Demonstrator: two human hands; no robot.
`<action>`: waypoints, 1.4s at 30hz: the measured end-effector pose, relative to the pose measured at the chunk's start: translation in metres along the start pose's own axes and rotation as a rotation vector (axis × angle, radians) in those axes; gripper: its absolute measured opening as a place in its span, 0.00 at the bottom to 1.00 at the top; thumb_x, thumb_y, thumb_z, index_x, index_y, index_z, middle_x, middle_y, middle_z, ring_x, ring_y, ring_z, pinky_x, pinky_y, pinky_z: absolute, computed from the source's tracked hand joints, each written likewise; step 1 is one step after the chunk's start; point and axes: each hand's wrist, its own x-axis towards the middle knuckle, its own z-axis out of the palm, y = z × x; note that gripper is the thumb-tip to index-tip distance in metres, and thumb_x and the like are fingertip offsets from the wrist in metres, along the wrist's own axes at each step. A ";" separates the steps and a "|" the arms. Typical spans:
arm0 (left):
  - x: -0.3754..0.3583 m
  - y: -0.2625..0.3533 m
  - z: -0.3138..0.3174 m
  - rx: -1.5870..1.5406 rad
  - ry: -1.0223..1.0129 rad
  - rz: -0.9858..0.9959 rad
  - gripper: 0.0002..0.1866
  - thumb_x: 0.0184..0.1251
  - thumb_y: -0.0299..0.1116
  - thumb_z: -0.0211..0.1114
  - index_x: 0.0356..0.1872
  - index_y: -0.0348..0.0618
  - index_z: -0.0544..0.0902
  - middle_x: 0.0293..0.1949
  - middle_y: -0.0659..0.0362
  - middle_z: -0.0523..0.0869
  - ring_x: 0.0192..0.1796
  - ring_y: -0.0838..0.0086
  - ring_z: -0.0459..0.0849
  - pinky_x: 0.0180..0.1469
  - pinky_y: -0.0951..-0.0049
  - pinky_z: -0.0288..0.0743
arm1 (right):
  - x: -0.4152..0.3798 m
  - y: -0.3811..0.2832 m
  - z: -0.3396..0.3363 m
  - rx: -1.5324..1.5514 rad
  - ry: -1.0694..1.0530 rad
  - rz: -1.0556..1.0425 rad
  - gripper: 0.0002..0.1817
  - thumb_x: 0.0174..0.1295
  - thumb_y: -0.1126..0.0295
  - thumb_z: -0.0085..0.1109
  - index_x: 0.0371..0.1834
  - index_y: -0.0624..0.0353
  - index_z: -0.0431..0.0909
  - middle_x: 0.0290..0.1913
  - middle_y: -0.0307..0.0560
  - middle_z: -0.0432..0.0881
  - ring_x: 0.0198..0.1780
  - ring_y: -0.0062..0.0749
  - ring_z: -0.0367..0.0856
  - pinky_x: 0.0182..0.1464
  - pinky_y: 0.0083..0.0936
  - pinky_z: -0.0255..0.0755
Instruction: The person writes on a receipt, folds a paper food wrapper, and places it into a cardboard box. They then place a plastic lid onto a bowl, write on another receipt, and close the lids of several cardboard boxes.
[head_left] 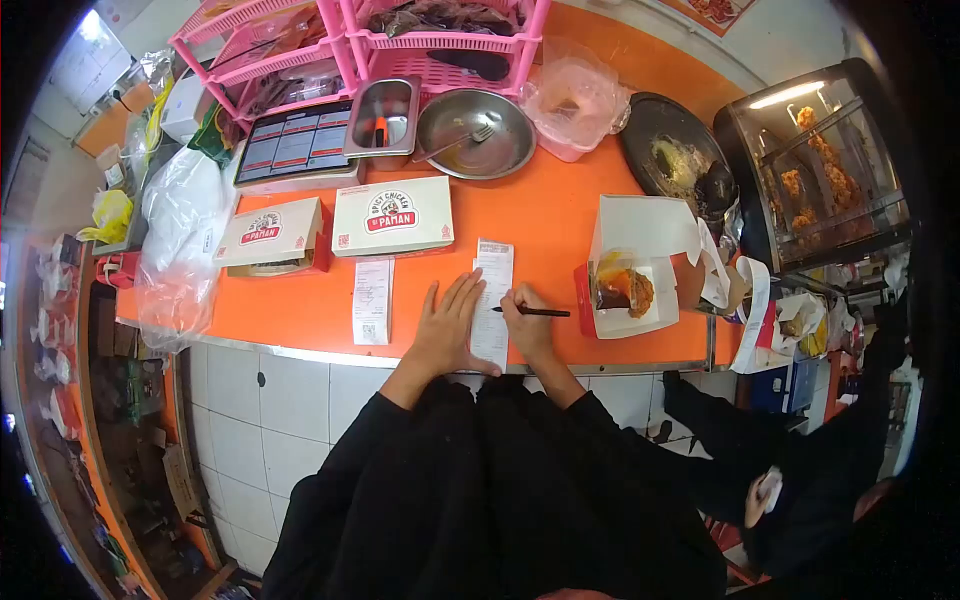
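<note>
A long paper receipt (495,262) lies on the orange counter in front of me. My left hand (447,327) rests flat at its left edge, fingers spread, holding nothing. In my right hand (529,325) is a dark pen (545,312), its tip at the paper. Left of my left hand lies a second receipt (372,300) with a QR code. To the right stands an open food box (640,240) with fried chicken (638,291) and a dark packet inside. Two closed boxes marked Spicy Chicken (393,217) sit behind my left hand; the left one's lid (268,236) is slightly raised.
At the back are a tablet (295,147), a steel bowl (475,140) with a fork, pink racks (440,70) and a dark pan (672,150). A lit display case (820,165) holds fried chicken. A person in black (820,490) is at the right.
</note>
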 end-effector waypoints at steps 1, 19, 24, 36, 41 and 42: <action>0.000 0.000 -0.001 -0.001 0.003 0.001 0.72 0.22 0.73 0.74 0.71 0.33 0.59 0.76 0.53 0.54 0.78 0.64 0.49 0.75 0.44 0.37 | -0.001 -0.001 0.001 -0.027 -0.006 -0.018 0.17 0.63 0.77 0.56 0.20 0.58 0.61 0.16 0.34 0.61 0.21 0.15 0.56 0.22 0.23 0.55; 0.000 0.001 0.002 0.000 0.010 0.001 0.72 0.22 0.73 0.74 0.70 0.32 0.59 0.76 0.53 0.54 0.78 0.64 0.50 0.75 0.45 0.38 | -0.018 -0.012 -0.009 -0.072 -0.070 -0.119 0.15 0.57 0.77 0.62 0.20 0.60 0.64 0.17 0.45 0.65 0.18 0.32 0.65 0.23 0.31 0.62; 0.001 0.002 -0.003 -0.020 -0.011 0.004 0.71 0.23 0.70 0.77 0.70 0.32 0.58 0.76 0.51 0.54 0.78 0.60 0.50 0.74 0.44 0.39 | -0.015 -0.020 -0.011 -0.182 -0.160 -0.238 0.15 0.57 0.77 0.62 0.19 0.60 0.65 0.17 0.48 0.67 0.18 0.34 0.67 0.22 0.31 0.62; 0.007 0.004 0.002 -0.001 0.050 -0.031 0.73 0.22 0.71 0.76 0.71 0.31 0.56 0.75 0.49 0.56 0.77 0.60 0.52 0.74 0.42 0.39 | 0.007 -0.028 -0.007 -0.114 0.068 -0.151 0.07 0.63 0.77 0.61 0.43 0.62 0.78 0.38 0.48 0.76 0.36 0.36 0.78 0.38 0.27 0.72; 0.015 0.003 0.008 0.001 0.128 -0.035 0.75 0.21 0.73 0.75 0.71 0.30 0.55 0.73 0.45 0.59 0.76 0.57 0.54 0.73 0.42 0.40 | 0.023 -0.021 -0.005 -0.555 0.066 -0.233 0.20 0.58 0.81 0.54 0.54 0.56 0.77 0.48 0.51 0.72 0.51 0.46 0.71 0.54 0.38 0.69; 0.015 0.003 0.007 -0.002 0.122 -0.040 0.75 0.21 0.73 0.75 0.71 0.30 0.55 0.73 0.44 0.59 0.76 0.57 0.54 0.73 0.42 0.40 | 0.021 -0.029 -0.007 -0.611 0.048 -0.240 0.21 0.57 0.81 0.53 0.55 0.56 0.77 0.48 0.51 0.72 0.50 0.46 0.71 0.54 0.38 0.68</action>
